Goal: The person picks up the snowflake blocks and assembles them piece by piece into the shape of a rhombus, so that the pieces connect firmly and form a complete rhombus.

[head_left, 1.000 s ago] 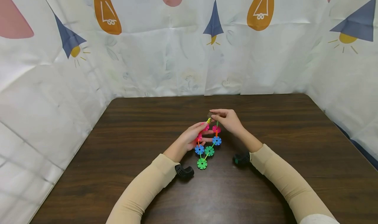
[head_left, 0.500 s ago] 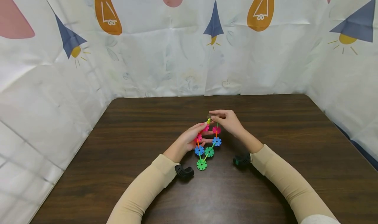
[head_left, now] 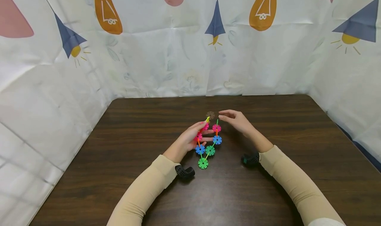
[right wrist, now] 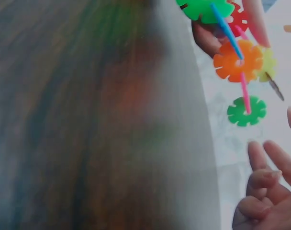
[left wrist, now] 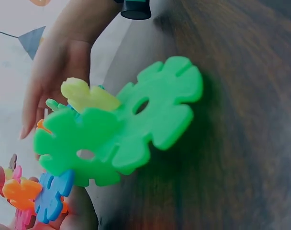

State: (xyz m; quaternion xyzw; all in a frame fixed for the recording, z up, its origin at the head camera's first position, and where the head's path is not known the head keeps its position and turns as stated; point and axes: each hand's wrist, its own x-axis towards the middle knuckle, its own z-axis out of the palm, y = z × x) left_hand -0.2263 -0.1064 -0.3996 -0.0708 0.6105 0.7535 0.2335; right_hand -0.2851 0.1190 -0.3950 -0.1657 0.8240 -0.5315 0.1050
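A chain of slotted interlocking discs (head_left: 210,150) in pink, blue, green, orange and yellow hangs in a U shape. My left hand (head_left: 187,138) pinches its yellow disc (head_left: 207,119) near one end, with the other fingers spread behind the chain. A brown disc (head_left: 210,115) tops that end, just beyond the thumb. The other end finishes in an upright green disc (right wrist: 236,114). Beside it, my right hand (head_left: 238,121) is apart from the chain, its fingers extended and holding nothing. Two joined green discs (left wrist: 169,96) form the chain's bottom, large in the left wrist view.
Under the hands lies a dark wood-grain table (head_left: 143,126). A white printed curtain (head_left: 178,60) stands along its far edge and left side. Black wrist devices (head_left: 185,172) sit below both wrists, close to the tabletop.
My right hand has let go of the brown disc and drawn back to the right, bringing the whole disc into view. The left hand and chain have risen slightly in the head view.
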